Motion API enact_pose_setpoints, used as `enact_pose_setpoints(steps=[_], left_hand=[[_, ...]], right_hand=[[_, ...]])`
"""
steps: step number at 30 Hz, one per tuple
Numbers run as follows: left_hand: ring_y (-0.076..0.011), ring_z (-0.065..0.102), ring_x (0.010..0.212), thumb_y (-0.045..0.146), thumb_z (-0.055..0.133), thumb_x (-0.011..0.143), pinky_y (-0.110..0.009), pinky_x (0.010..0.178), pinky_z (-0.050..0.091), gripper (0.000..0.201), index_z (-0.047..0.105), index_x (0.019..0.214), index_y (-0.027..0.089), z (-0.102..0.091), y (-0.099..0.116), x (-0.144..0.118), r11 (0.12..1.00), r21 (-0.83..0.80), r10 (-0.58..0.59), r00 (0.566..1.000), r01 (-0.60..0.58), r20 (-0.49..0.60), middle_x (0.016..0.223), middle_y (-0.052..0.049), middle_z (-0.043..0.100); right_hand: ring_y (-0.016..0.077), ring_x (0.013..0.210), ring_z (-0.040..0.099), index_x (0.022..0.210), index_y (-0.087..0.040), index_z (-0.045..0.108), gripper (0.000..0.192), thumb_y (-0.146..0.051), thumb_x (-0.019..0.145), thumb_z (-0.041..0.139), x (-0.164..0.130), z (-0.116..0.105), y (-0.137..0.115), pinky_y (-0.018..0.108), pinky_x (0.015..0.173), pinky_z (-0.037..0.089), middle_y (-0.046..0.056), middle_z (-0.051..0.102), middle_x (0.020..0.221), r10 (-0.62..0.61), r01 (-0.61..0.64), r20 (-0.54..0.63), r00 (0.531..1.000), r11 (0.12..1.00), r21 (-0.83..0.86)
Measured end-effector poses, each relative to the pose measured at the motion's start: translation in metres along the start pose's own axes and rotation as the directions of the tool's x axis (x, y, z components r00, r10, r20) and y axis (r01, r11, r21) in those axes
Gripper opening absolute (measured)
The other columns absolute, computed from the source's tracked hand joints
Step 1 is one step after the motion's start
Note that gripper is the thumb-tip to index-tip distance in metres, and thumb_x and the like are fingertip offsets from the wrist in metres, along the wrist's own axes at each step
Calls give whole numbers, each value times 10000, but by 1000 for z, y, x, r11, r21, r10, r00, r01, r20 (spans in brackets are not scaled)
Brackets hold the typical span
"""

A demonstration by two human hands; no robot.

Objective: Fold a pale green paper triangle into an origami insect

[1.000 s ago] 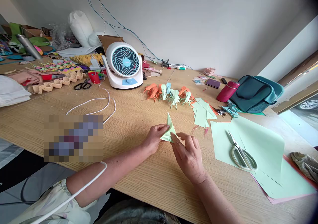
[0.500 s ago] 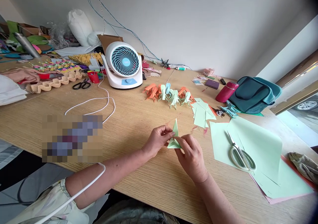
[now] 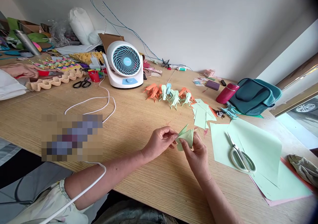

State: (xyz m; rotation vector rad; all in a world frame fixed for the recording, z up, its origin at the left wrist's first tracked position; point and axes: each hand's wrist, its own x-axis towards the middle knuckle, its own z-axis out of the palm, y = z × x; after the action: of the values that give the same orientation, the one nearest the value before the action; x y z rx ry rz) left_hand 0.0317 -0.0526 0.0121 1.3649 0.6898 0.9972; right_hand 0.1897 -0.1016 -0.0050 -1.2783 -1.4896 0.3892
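Right now a pale green folded paper piece [image 3: 185, 138] is being held just above the wooden table [image 3: 139, 124], pinched between both hands. The left hand [image 3: 160, 142] is nipping its left corner with thumb and fingertips closed narrow on the paper, while the right hand [image 3: 197, 154] is clasping the other side from below, fingers curled onto the folds. Judging from this, a crease could be slipping off line if either pinch is loosening, and thin paper could be tearing at a stressed corner. Just right of the grip, large green sheets [image 3: 258, 148] are lying with white scissors [image 3: 240, 155] on them; beyond the grip, finished folded figures [image 3: 171, 94] are sitting in a row, close enough to be knocked.
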Motion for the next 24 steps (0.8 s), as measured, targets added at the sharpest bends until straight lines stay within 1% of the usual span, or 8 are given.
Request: enact_pose_setpoints(steps=[2, 4, 7, 9, 13, 17, 19, 24], left_hand=[[-129, 637, 691, 418, 665, 858, -219, 542, 581, 301, 649, 839, 118, 1, 1, -2, 999, 28, 35, 999, -35, 9, 754, -23, 615], [-135, 645, 707, 405, 682, 849, -227, 554, 589, 285, 650, 844, 122, 2, 0, -2, 995, 70, 66, 998, -66, 8, 785, -29, 625], [-128, 644, 701, 363, 734, 813, -222, 571, 588, 252, 661, 854, 126, 2, -5, -2, 984, 140, 116, 993, -114, -6, 835, -35, 639], [-113, 637, 677, 317, 723, 828, -214, 577, 579, 200, 672, 865, 127, 1, -7, -1, 970, 183, 162, 987, -159, -5, 841, -31, 638], [-111, 635, 709, 213, 663, 878, -198, 609, 549, 93, 709, 894, 133, -2, -6, 0, 902, 314, 298, 954, -296, 42, 841, -42, 650], [-122, 628, 797, 153, 637, 895, -206, 691, 532, 90, 720, 931, 144, -6, 0, 0, 771, 431, 467, 876, -469, 119, 847, -52, 669], [-118, 617, 796, 142, 637, 895, -214, 713, 532, 93, 712, 951, 142, -7, 2, 0, 726, 451, 512, 846, -520, 150, 849, -51, 665], [-120, 613, 802, 150, 640, 897, -209, 690, 541, 96, 701, 969, 132, -8, 2, 1, 729, 424, 508, 840, -537, 190, 877, -62, 655]], right_hand=[[142, 659, 440, 810, -210, 561, 204, -372, 903, 640, -1, 0, 2, 282, 611, 398, -26, 472, 720, 88, -88, 6, 996, 995, 54], [141, 660, 455, 852, -206, 573, 203, -389, 894, 648, -1, 0, 3, 280, 616, 411, -21, 507, 739, 145, -145, 9, 989, 984, 104], [141, 676, 482, 881, -210, 575, 204, -389, 876, 673, -1, 0, 1, 275, 627, 425, -17, 541, 765, 175, -171, -10, 984, 971, 166], [146, 692, 504, 917, -220, 577, 213, -389, 860, 693, 0, 0, -1, 270, 626, 438, -16, 556, 784, 185, -178, -10, 983, 959, 222], [165, 751, 553, 1015, -238, 618, 248, -395, 846, 710, 4, -3, -2, 276, 642, 471, 6, 595, 856, 211, -218, 58, 976, 909, 354], [162, 813, 549, 902, -237, 666, 116, -330, 852, 714, 8, -7, -1, 285, 715, 479, 10, 566, 878, 147, -198, 145, 979, 864, 462], [155, 845, 531, 895, -254, 678, 58, -283, 858, 712, 9, -10, 0, 285, 762, 469, 5, 546, 894, 98, -163, 154, 983, 856, 490], [158, 883, 508, 909, -281, 689, 66, -229, 869, 702, 9, -13, 2, 290, 791, 445, 8, 533, 911, 22, -100, 156, 988, 851, 515]])
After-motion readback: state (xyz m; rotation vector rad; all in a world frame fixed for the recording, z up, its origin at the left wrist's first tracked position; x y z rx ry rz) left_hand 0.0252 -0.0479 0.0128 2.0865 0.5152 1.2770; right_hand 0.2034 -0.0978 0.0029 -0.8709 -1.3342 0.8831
